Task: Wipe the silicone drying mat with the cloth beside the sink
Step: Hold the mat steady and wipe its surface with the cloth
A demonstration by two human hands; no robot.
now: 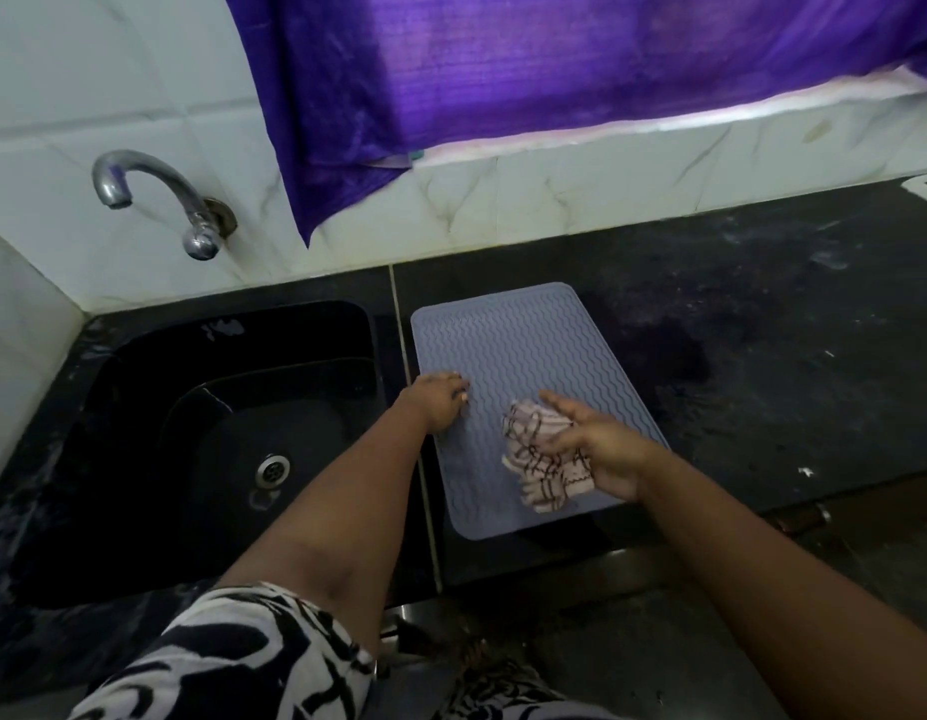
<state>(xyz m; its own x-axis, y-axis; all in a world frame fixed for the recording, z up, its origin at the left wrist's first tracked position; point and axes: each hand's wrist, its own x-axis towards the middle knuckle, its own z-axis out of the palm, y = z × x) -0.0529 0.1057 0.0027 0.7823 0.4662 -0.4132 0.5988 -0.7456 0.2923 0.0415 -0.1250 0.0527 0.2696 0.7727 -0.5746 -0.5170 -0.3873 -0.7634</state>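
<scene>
Right hand [596,449] holds cloth [542,459], left hand [440,402] presses flat on mat [508,345], lengthwise toward wall.

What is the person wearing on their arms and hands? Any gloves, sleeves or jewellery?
No gloves: the left hand and right hand are bare, as are both forearms. A short sleeve with a bold black-and-white pattern shows on the left arm. No rings, watch or bracelet are visible.
</scene>
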